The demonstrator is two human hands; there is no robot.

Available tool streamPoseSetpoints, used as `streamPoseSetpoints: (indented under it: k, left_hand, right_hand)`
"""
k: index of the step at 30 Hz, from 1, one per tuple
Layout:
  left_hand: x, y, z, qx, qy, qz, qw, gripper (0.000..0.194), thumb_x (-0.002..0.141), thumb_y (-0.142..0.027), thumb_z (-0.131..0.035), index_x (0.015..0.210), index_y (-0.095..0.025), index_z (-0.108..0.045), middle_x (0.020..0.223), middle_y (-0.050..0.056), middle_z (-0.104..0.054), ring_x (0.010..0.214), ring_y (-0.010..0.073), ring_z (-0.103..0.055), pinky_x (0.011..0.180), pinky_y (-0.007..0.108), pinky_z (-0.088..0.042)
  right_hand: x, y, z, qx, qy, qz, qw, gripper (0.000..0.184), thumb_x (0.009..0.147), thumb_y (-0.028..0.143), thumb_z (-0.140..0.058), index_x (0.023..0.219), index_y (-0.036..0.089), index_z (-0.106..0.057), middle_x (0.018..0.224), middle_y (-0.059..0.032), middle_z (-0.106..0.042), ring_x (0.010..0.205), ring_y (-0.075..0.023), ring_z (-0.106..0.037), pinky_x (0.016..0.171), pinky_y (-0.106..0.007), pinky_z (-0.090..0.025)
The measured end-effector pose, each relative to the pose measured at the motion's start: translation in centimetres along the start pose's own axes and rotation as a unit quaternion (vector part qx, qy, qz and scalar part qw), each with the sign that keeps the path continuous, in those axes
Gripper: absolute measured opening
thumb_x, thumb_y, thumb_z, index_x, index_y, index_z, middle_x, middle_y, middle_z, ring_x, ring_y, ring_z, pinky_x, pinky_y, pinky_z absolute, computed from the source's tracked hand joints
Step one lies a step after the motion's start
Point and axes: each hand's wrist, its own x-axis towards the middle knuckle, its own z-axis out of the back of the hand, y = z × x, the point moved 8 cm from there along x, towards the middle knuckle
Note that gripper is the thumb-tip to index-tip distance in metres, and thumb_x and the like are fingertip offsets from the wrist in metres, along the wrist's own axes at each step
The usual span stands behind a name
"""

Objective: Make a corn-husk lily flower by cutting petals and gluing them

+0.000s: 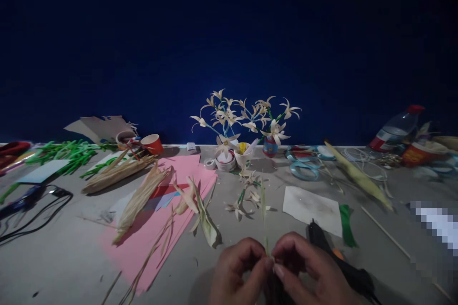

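My left hand (241,267) and my right hand (309,267) meet at the bottom centre, thumbs and fingertips pinched together. Between them they hold a thin, pale green strip of corn husk (266,243), which stands up above the fingertips. Its lower end is hidden by my fingers. Just beyond lie small husk flowers (239,207) with green stems. A folded piece of green husk (207,224) rests left of my hands. Close to my right hand is a black glue gun (322,243) with an orange part, partly covered by that hand.
Pink paper sheets (143,267) bear dried corn husks (141,202). Finished husk flowers (225,116) stand at the back by a white cup (244,155). Right are a white card (311,207), blue ribbon (304,171), a stick (386,233) and a leaning bottle (395,128). Green stems (67,152) lie far left.
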Motion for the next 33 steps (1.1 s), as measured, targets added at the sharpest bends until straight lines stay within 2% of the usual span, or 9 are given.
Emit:
streamPoseSetpoints:
  k: [3,6,10,14,18,23,28,31,33]
  left_hand:
    - [-0.4,-1.7,0.7,0.169,-0.053,-0.077,0.981,0.021,0.087,-0.026,-0.060,0.067,-0.020,-0.060,0.063,0.001,-0.063,0.065,0.0170,-0.061,0.067,0.025,-0.044]
    - [-0.6,-1.9,0.8,0.204,-0.065,-0.093,0.972,0.017,0.084,-0.020,-0.060,0.067,-0.020,-0.062,0.065,0.001,-0.065,0.067,0.0164,-0.061,0.070,0.024,-0.043]
    - [-0.3,0.0,-0.2,0.040,0.020,-0.012,0.999,0.022,0.086,-0.035,-0.062,0.072,-0.018,-0.060,0.068,0.002,-0.063,0.064,0.0161,-0.059,0.065,0.025,-0.046]
    - [-0.1,0.5,-1.1,-0.129,0.064,0.038,0.989,0.038,0.082,-0.053,-0.067,0.074,-0.016,-0.058,0.069,0.003,-0.060,0.061,0.0142,-0.055,0.058,0.024,-0.045]
    - [0.2,-0.4,-1.0,-0.098,0.051,0.012,0.994,0.036,0.086,-0.049,-0.062,0.072,-0.017,-0.056,0.060,0.000,-0.056,0.055,0.0127,-0.054,0.056,0.023,-0.043]
    - [0.4,-1.0,0.3,0.051,-0.019,-0.031,0.998,0.025,0.089,-0.031,-0.056,0.068,-0.018,-0.056,0.060,0.000,-0.056,0.058,0.0138,-0.055,0.057,0.023,-0.042]
    - [0.4,-0.1,-0.5,-0.079,0.031,0.021,0.996,0.026,0.088,-0.039,-0.055,0.073,-0.018,-0.055,0.060,0.002,-0.061,0.049,0.0136,-0.054,0.051,0.025,-0.045]
    - [0.2,-1.5,0.4,0.062,-0.028,-0.056,0.996,0.020,0.086,-0.028,-0.055,0.069,-0.018,-0.057,0.060,0.001,-0.061,0.054,0.0140,-0.056,0.056,0.024,-0.045]
    - [-0.4,-3.0,0.9,0.184,-0.084,-0.134,0.970,0.017,0.083,-0.019,-0.056,0.067,-0.019,-0.060,0.061,0.001,-0.063,0.059,0.0145,-0.060,0.061,0.022,-0.045]
  right_hand:
    - [0.6,0.2,-0.2,0.032,0.022,-0.002,0.999,0.017,0.089,0.037,-0.051,0.082,0.023,-0.056,0.073,0.0018,-0.058,0.069,-0.0166,-0.057,0.062,-0.025,-0.045]
    - [1.1,-0.1,-0.5,0.040,0.038,0.001,0.998,0.016,0.089,0.036,-0.051,0.079,0.023,-0.051,0.070,0.0040,-0.051,0.065,-0.0147,-0.050,0.056,-0.024,-0.042]
    - [1.3,-1.2,-1.2,0.152,0.077,-0.039,0.985,0.015,0.087,0.034,-0.053,0.078,0.023,-0.050,0.068,0.0055,-0.046,0.060,-0.0127,-0.047,0.052,-0.023,-0.043]
    - [1.3,-1.2,-1.4,0.185,0.098,-0.056,0.976,0.017,0.085,0.033,-0.055,0.074,0.022,-0.050,0.062,0.0067,-0.048,0.053,-0.0102,-0.047,0.050,-0.022,-0.041]
    - [1.4,-1.0,-1.0,0.153,0.083,-0.072,0.982,0.018,0.081,0.035,-0.056,0.072,0.021,-0.050,0.057,0.0063,-0.050,0.049,-0.0105,-0.047,0.048,-0.023,-0.038]
    - [1.6,-0.7,-0.4,0.067,0.073,-0.049,0.994,0.016,0.084,0.032,-0.054,0.073,0.021,-0.054,0.060,0.0043,-0.056,0.053,-0.0125,-0.054,0.050,-0.023,-0.040]
    - [1.5,-0.4,-0.2,0.080,0.093,-0.044,0.991,0.018,0.089,0.033,-0.051,0.078,0.020,-0.057,0.064,0.0027,-0.061,0.055,-0.0125,-0.057,0.053,-0.023,-0.042]
    - [1.4,-0.2,-0.4,0.072,0.101,-0.034,0.992,0.018,0.090,0.035,-0.052,0.078,0.021,-0.055,0.066,0.0040,-0.057,0.058,-0.0127,-0.055,0.054,-0.023,-0.042]
    - [1.4,-0.2,-0.4,0.041,0.088,-0.018,0.995,0.016,0.088,0.032,-0.054,0.076,0.022,-0.052,0.067,0.0051,-0.052,0.061,-0.0128,-0.053,0.054,-0.023,-0.040]
